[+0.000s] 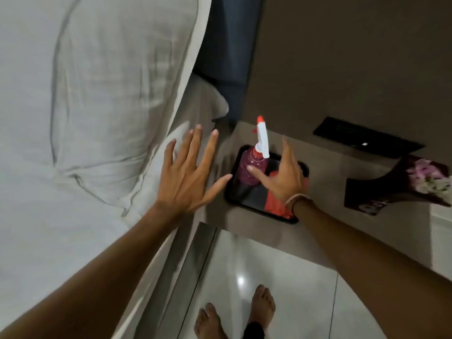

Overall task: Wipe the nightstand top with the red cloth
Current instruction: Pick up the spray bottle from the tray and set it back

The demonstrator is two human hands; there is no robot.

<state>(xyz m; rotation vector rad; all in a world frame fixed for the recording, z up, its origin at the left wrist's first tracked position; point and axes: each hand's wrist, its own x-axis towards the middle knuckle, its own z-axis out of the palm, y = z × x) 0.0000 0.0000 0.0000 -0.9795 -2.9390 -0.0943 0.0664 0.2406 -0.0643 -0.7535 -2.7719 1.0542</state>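
Note:
The red cloth (276, 204) lies folded in a black tray (236, 200) on the beige nightstand top (325, 184). A spray bottle (250, 167) with pink liquid and a white-and-red trigger stands in the same tray. My right hand (283, 174) hovers over the tray with fingers spread, partly covering the cloth, its thumb close to the bottle. My left hand (190, 172) is open with fingers apart, above the bed's edge just left of the tray. Neither hand holds anything.
A white pillow (102, 94) and bedding fill the left. On the nightstand's right are a dark tissue box with flower print (401, 187) and a black wall panel (367, 138). Glossy floor tiles and my bare feet (234, 316) are below.

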